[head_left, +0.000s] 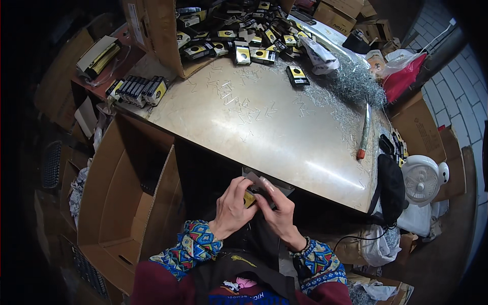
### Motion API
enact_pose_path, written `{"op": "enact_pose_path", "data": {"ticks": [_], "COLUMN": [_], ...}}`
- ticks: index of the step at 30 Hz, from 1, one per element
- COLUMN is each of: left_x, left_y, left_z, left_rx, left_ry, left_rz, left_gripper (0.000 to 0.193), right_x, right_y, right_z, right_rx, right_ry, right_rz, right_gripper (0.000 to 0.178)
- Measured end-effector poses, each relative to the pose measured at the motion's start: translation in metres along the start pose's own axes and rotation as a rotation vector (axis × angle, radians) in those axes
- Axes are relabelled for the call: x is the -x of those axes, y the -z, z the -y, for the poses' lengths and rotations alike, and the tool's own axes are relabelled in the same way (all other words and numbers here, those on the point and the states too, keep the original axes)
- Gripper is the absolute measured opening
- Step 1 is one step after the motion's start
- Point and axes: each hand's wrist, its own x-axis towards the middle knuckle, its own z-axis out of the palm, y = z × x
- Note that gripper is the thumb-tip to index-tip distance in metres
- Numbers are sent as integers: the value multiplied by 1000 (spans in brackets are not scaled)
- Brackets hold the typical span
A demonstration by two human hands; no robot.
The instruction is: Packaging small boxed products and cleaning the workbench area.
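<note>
The metal tabletop [305,142] fills the middle of the frame, with an open carton [109,173] at lower left. Just below the table's edge, at lower centre, the left hand [235,207] and right hand [279,209] both pinch a small box [248,199], yellow where it shows; fingers hide most of it. It looks like light, thin card, probably smooth and easily creased, best held by its narrow sides.
</note>
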Motion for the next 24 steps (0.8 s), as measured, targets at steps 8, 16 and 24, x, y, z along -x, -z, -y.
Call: {"op": "enact_pose_path", "data": {"ticks": [8,16,24], "left_x": [-1,4,-3], "left_y": [0,-2,-3], "left_z": [-8,0,3], "left_rx": [-46,-53,-6], "left_ry": [177,152,212], "left_rz": [61,93,113], "left_gripper": [60,65,46], "right_x": [-2,-4,-2], "right_y": [-1,-3,-9], "right_z": [14,9,8], "right_rx": [-125,-274,232], "right_ry": [-230,-409,204], "right_rz": [43,15,29], "right_gripper": [21,20,19]}}
